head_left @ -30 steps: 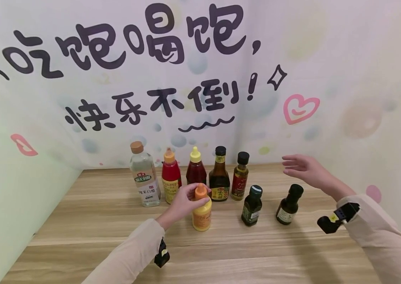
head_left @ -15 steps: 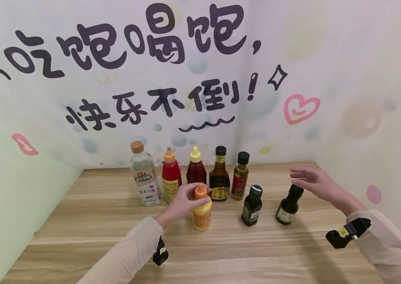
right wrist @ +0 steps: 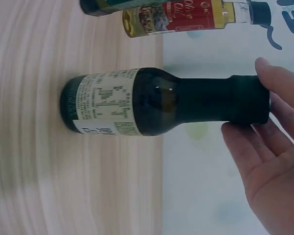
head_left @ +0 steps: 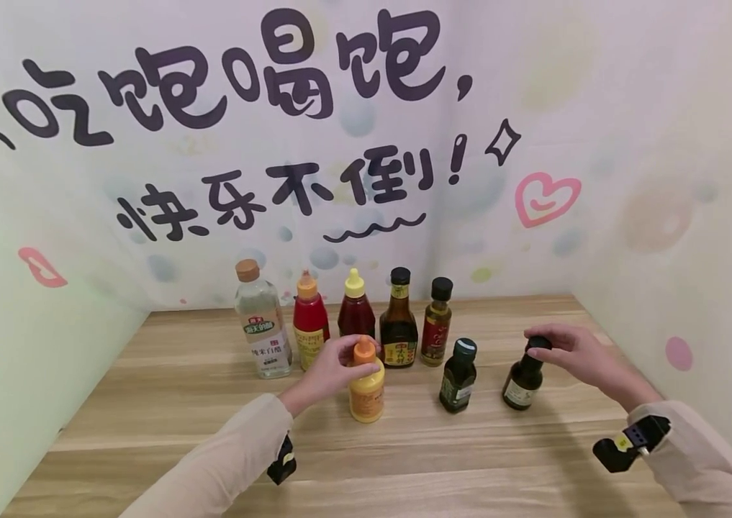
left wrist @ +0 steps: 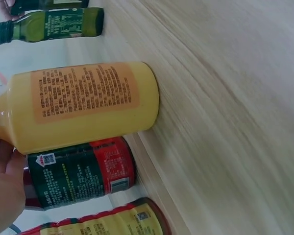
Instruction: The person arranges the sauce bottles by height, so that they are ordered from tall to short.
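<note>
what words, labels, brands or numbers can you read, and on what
"吃饱喝饱, 快乐不倒!" on the wall backdrop.
"纯米白醋" on the clear bottle.
"Olive Oil" on the red-labelled bottle.
Too small or blurred to read: the clear bottle's green logo; print on the yellow bottle, maroon bottle, red bottle, brown bottle, green bottle and rightmost bottle.

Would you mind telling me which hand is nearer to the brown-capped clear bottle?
Left: the left hand holds the yellow bottle, to the right of the clear bottle; the right hand is much farther right, at the rightmost bottle.
</note>
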Demonstrator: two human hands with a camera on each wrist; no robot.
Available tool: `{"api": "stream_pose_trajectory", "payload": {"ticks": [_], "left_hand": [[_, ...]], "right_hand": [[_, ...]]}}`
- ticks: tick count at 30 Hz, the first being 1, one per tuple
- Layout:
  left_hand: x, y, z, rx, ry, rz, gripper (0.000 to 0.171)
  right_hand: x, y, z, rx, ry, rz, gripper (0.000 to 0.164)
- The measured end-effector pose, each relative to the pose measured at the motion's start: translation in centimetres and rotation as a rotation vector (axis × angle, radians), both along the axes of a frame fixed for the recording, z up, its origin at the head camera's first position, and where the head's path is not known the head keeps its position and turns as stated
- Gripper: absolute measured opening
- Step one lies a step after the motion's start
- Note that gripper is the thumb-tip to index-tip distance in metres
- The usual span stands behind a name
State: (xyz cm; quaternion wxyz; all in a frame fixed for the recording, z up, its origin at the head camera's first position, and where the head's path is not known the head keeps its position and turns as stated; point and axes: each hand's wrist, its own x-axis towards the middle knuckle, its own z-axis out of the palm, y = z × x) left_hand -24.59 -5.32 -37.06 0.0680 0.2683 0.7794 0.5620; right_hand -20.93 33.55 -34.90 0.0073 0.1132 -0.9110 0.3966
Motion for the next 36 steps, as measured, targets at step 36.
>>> {"api": "stream_pose_trajectory", "payload": {"ticks": [36], "left_hand": [[0.7,0.6,-0.8,-0.076,0.146,0.259,0.036]], "right_hand": [[0.1,-0.1,-1.5,-0.084,0.093,0.0,0.043]]}}
